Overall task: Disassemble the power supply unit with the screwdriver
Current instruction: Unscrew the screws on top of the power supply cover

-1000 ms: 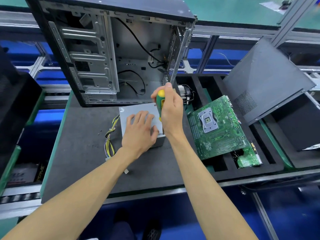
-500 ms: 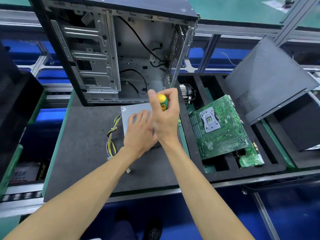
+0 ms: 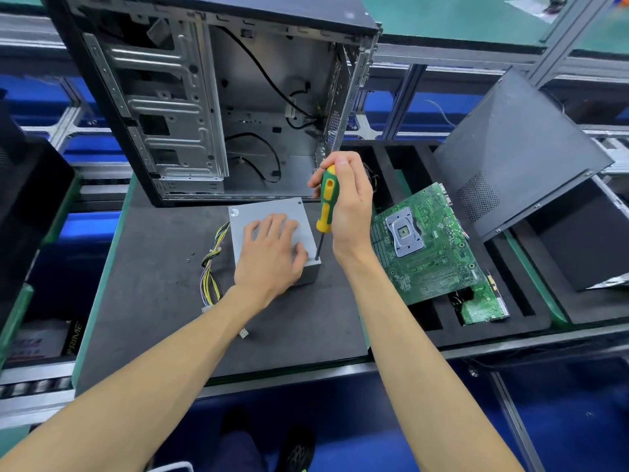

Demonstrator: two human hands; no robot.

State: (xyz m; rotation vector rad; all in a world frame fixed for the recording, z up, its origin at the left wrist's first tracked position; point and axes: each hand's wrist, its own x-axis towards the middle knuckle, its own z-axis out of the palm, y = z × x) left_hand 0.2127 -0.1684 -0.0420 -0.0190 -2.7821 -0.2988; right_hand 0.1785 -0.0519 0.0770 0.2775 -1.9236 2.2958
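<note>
PSU (image 3: 272,212) sits mid-frame on the desk (image 3: 153,301), below the open case (image 3: 211,97). Left hand (image 3: 270,255) flat on its lid, fingers straight. Right hand (image 3: 347,206) grips the screwdriver (image 3: 326,202) upright, tip at the PSU's near right corner.

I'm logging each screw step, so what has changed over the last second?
The right hand, gripping the green-and-yellow screwdriver throughout, has swung it clear of the left hand and set its tip at the near right corner of the grey metal power supply box. The left hand stays pressed flat on the box top; the box, its yellow-and-black cable bundle and the green motherboard have not moved.
</note>
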